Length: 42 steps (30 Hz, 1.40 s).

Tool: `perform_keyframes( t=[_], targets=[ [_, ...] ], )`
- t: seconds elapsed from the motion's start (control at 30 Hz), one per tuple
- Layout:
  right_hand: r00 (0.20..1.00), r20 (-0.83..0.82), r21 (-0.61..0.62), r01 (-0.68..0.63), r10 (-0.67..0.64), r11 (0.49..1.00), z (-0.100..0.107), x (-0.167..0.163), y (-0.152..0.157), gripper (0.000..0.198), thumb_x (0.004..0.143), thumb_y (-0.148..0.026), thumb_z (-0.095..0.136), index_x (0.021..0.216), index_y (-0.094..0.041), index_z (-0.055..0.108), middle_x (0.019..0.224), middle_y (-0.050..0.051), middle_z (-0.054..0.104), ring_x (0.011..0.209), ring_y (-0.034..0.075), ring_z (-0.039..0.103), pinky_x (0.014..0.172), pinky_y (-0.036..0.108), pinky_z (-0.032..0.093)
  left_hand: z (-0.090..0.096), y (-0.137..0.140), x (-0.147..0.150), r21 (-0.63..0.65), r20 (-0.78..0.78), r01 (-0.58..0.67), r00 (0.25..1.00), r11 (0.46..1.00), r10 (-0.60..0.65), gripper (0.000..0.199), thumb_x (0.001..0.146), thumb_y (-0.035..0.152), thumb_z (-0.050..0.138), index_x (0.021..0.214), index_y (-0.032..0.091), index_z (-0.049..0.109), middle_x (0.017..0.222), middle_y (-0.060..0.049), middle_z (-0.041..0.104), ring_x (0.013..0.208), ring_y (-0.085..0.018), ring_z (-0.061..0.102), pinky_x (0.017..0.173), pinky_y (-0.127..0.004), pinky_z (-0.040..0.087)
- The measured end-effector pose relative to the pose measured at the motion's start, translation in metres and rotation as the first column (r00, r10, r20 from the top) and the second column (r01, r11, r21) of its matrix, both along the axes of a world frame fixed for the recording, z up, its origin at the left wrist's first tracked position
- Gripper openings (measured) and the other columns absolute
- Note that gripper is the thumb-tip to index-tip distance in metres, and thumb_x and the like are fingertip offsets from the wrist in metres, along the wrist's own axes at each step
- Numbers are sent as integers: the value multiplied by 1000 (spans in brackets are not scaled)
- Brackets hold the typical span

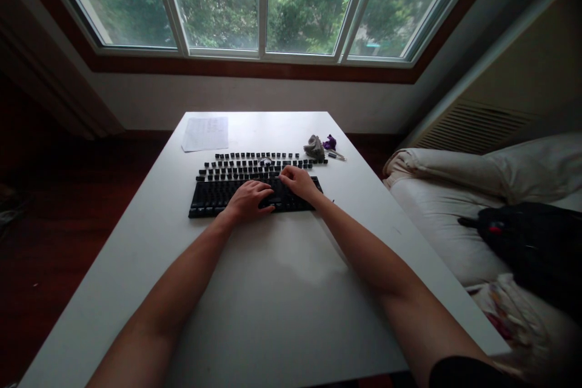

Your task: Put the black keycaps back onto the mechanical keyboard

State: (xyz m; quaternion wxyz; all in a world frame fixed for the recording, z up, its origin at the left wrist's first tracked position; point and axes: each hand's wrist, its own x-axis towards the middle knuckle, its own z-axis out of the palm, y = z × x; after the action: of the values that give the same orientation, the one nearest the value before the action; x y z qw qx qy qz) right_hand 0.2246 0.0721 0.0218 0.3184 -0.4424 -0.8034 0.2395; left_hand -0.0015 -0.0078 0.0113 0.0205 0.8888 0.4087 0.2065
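A black keyboard (210, 197) lies flat on the white table. My left hand (249, 199) rests on its middle, palm down, with the fingers stretched out and the thumb near the front edge. Over the right part of the keyboard, my right hand (297, 182) is closed in a pinch by the back edge. Whatever is between those fingertips is too small to make out. Behind the keyboard, loose black keycaps (247, 163) stand in several rows. Among them lies a small pale, ring-like thing (265, 160). Both hands hide part of the keys.
A grey cloth (313, 147), a crumpled purple thing (330, 143) and a thin pen-like tool (336, 156) lie at the back right. A paper sheet (205, 134) is at the back left. Right of the table (282, 291), a black bag (531, 242) rests on a pale sofa (436, 206).
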Motion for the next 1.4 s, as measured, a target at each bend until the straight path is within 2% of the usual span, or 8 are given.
perform_keyframes(
  t=[0.1, 0.23, 0.4, 0.67, 0.97, 1.1, 1.3, 1.4],
  targets=[
    [981, 190, 91, 27, -44, 995, -3, -13, 19, 3, 87, -23, 66, 89, -21, 66, 88, 2, 66, 82, 17, 58, 75, 27, 42, 1, -1, 0, 14, -6, -15, 1000, 1000, 15, 37, 92, 49, 62, 119, 25, 70, 120, -8, 69, 112, -29, 63, 104, -50, 46],
    [924, 370, 137, 52, -100, 989, -7, -24, 39, 8, 88, -25, 70, 95, -22, 70, 98, 6, 67, 93, 20, 59, 82, 29, 44, 2, -1, -2, 29, -6, -15, 1000, 999, 15, 36, 92, 51, 62, 114, 25, 71, 118, -8, 70, 111, -28, 64, 102, -48, 47],
    [892, 444, 93, 42, -80, 995, -3, -33, 56, 14, 85, -29, 73, 98, -22, 74, 100, 6, 69, 92, 19, 61, 80, 27, 44, 2, -2, -2, 38, -37, -35, 999, 999, 36, 34, 93, 53, 60, 108, 24, 72, 114, -8, 70, 107, -28, 64, 98, -46, 47],
    [767, 640, 40, 20, -41, 999, 12, -42, 61, 14, 85, -30, 73, 97, -23, 77, 105, 6, 75, 98, 21, 65, 80, 25, 45, 0, 0, -4, 74, -66, 11, 998, 997, -6, 30, 96, 48, 59, 102, 21, 70, 109, -8, 71, 103, -26, 64, 94, -42, 48],
    [683, 725, 141, -11, -95, 990, 22, -46, 49, 21, 92, -35, 66, 100, -20, 79, 108, 13, 75, 105, 27, 67, 88, 32, 48, 2, 2, -5, 55, -31, 37, 999, 998, -35, 23, 89, 42, 68, 102, 23, 70, 107, -7, 71, 103, -26, 64, 93, -41, 49],
    [667, 739, 155, -34, -94, 987, 23, -46, 46, 25, 95, -32, 59, 103, -18, 79, 109, 16, 75, 107, 28, 67, 91, 34, 48, 1, 2, -4, 61, -34, 30, 999, 998, -28, 24, 89, 41, 67, 103, 22, 69, 109, -8, 70, 102, -25, 64, 92, -41, 50],
    [684, 726, 147, -43, -78, 988, 19, -42, 48, 19, 92, -31, 65, 100, -20, 78, 107, 14, 75, 105, 27, 66, 90, 33, 46, -1, 2, -4, 57, -14, 29, 999, 998, -29, 24, 89, 41, 68, 103, 21, 69, 111, -8, 70, 104, -25, 64, 93, -40, 49],
    [742, 660, 190, -12, -119, 982, 17, -37, 45, 17, 93, -30, 63, 99, -19, 76, 104, 13, 75, 101, 27, 66, 87, 34, 45, 1, 1, -4, 55, 12, 25, 1000, 998, -26, 23, 91, 41, 67, 102, 22, 69, 108, -8, 70, 103, -25, 64, 92, -40, 49]
  ],
)
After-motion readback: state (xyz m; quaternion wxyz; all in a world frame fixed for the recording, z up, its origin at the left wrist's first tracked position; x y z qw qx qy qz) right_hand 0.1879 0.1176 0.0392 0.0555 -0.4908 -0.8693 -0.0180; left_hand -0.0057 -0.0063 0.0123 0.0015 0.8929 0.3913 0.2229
